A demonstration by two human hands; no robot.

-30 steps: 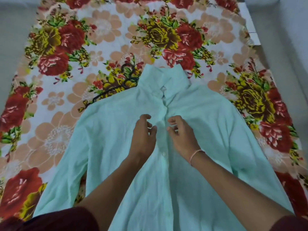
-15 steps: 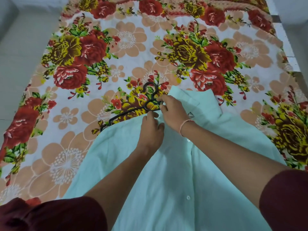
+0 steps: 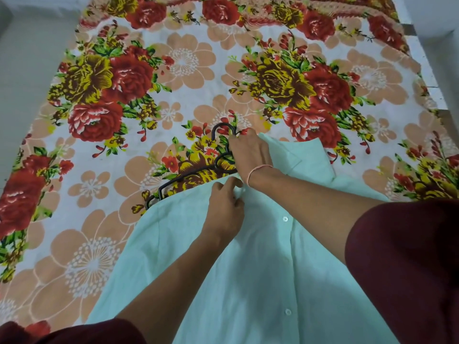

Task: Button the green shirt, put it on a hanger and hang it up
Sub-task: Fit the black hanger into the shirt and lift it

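The step in hand looks like the hanger stage; the buttoning seems largely done, since two white buttons (image 3: 285,218) sit fastened on the placket just behind the left grip. The right grip (image 3: 250,151) is curled round the neck of the black hanger (image 3: 222,124), fingers closed on it as far as the view shows; the hook curves just beyond its fingertips, and one arm runs away to its left, the far end tucked under the shirt's shoulder. The left grip (image 3: 224,209) sits just behind the right wrist, pinching a fold of the green shirt (image 3: 248,269) at the neck opening. The shirt lies flat on the floral sheet (image 3: 173,70), its collar (image 3: 298,155) turned up to the right of the right grip.

The next move probably calls for lifting the neck edge while the hanger is slid in arm by arm; the pinch must hold the opening wide.

The shirt is thin, soft, pale mint cloth, limp and easily creased; the hanger is slim, rigid and looped; the sheet is matt printed fabric.
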